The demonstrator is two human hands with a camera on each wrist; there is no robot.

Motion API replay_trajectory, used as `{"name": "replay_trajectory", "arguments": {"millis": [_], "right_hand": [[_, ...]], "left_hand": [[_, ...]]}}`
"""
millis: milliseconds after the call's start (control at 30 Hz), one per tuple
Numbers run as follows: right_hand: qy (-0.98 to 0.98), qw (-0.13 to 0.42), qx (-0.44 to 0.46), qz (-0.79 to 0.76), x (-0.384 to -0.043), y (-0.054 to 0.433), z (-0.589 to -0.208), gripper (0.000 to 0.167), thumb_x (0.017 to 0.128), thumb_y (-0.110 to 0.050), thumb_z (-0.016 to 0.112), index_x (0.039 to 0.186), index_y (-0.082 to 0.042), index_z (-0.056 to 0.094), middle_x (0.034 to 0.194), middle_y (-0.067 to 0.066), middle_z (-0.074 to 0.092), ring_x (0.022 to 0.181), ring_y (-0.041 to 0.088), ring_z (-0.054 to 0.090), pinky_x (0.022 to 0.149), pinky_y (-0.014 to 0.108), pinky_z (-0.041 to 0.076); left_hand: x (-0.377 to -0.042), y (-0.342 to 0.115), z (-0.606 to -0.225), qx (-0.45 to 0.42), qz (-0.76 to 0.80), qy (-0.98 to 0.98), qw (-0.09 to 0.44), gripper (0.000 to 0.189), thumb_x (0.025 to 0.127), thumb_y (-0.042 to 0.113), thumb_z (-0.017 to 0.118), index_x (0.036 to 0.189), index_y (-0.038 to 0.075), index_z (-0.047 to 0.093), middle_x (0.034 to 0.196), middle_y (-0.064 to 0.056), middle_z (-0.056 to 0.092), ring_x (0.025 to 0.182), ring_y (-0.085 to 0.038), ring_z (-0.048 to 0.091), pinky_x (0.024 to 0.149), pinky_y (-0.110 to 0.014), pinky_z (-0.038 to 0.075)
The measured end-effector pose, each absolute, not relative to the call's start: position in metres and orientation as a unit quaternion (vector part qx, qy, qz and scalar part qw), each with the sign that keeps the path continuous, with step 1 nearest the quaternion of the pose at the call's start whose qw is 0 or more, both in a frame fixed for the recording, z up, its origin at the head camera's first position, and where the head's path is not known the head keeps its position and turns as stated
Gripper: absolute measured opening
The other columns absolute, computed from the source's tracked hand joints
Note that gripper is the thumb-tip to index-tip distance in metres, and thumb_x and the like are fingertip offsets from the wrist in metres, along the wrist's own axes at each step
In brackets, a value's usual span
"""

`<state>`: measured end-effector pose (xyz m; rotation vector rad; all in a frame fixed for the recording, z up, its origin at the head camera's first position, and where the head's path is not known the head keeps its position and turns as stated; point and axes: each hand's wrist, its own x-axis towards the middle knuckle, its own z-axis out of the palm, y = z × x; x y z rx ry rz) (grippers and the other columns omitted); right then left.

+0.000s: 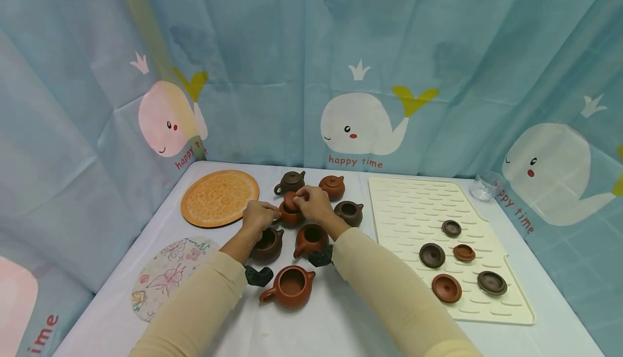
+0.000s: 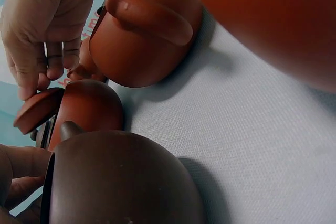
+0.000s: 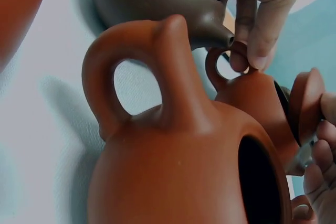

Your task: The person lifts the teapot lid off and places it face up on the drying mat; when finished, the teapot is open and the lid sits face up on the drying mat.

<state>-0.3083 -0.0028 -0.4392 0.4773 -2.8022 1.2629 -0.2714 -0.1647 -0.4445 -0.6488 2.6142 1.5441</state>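
Observation:
A small reddish clay teapot [image 1: 292,218] stands among several others near the middle of the table. My left hand [image 1: 259,216] pinches its loop handle, seen in the right wrist view beside the left fingers [image 3: 260,51]. Between thumb and fingers, my right hand [image 1: 316,205] holds a reddish lid [image 3: 307,106], tilted at the pot's mouth. In the left wrist view the lid [image 2: 37,111] leans against the rim side of the teapot [image 2: 89,108]. A dark brown open teapot [image 1: 267,244] sits just under the left wrist, and a reddish open teapot [image 1: 311,239] near the right forearm.
Behind the hands stand a lidded dark teapot [image 1: 292,182] and a lidded reddish one [image 1: 332,186]. An open dark teapot [image 1: 349,213] is right; another reddish one [image 1: 293,286] is in front. Several lids lie on the cream tray [image 1: 404,200]. Round mats [image 1: 219,197] lie left; a glass [image 1: 484,186] stands far right.

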Motion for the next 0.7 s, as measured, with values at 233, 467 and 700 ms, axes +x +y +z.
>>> {"name": "replay_trajectory", "arguments": {"millis": [233, 467, 700], "right_hand": [[-0.885, 0.016, 0.142, 0.443, -0.310, 0.004, -0.443, 0.013, 0.094, -0.023, 0.066, 0.092, -0.010, 0.068, 0.079, 0.001, 0.060, 0.073, 0.016, 0.053, 0.062, 0.029, 0.045], [-0.860, 0.001, 0.104, 0.500, -0.309, 0.007, -0.443, 0.011, 0.089, -0.022, 0.071, 0.084, -0.012, 0.070, 0.077, 0.000, 0.064, 0.070, 0.015, 0.056, 0.060, 0.028, 0.046], [-0.778, -0.057, 0.058, 0.624, -0.309, 0.008, -0.443, 0.009, 0.085, -0.015, 0.069, 0.085, -0.005, 0.068, 0.081, 0.009, 0.064, 0.073, 0.019, 0.059, 0.064, 0.029, 0.052]], "left_hand": [[-0.272, -0.164, -0.444, -0.208, 0.497, 0.842, 0.018, 0.007, 0.082, 0.009, 0.075, 0.089, 0.006, 0.077, 0.094, -0.009, 0.068, 0.091, -0.025, 0.058, 0.077, -0.038, 0.044], [-0.271, -0.164, -0.444, -0.203, 0.501, 0.841, 0.016, 0.005, 0.083, 0.008, 0.074, 0.087, 0.006, 0.076, 0.091, -0.009, 0.068, 0.090, -0.025, 0.059, 0.076, -0.039, 0.045], [-0.271, -0.165, -0.446, -0.205, 0.500, 0.841, 0.014, 0.006, 0.082, 0.007, 0.074, 0.087, 0.006, 0.076, 0.091, -0.009, 0.068, 0.090, -0.025, 0.060, 0.077, -0.038, 0.046]]}}
